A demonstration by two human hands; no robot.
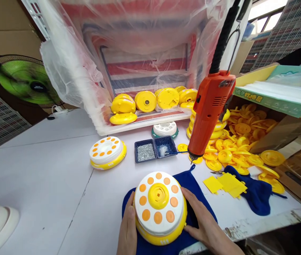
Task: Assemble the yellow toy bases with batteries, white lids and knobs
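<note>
Between my two hands is a round plastic toy housing (163, 228), with a yellow base, a white top ringed by orange dots and a yellow hub (158, 195) in the middle. It rests on a dark blue cloth (199, 209). My left hand (129, 225) grips its left side, fingers along the rim. On the right side, my right hand (197, 216) holds the rim with thumb low and fingers above. An orange electric screwdriver (209, 113) hangs tip down just beyond, apart from the housing.
Behind lie a dark tray of small screws (145, 152) and another housing (107, 152). Loose yellow discs (225, 156) pile at the right beside a cardboard box (270, 131). Yellow flat pieces (228, 184) lie nearby. A plastic-lined crate (140, 124) holds yellow bases. A green fan (25, 81) stands left.
</note>
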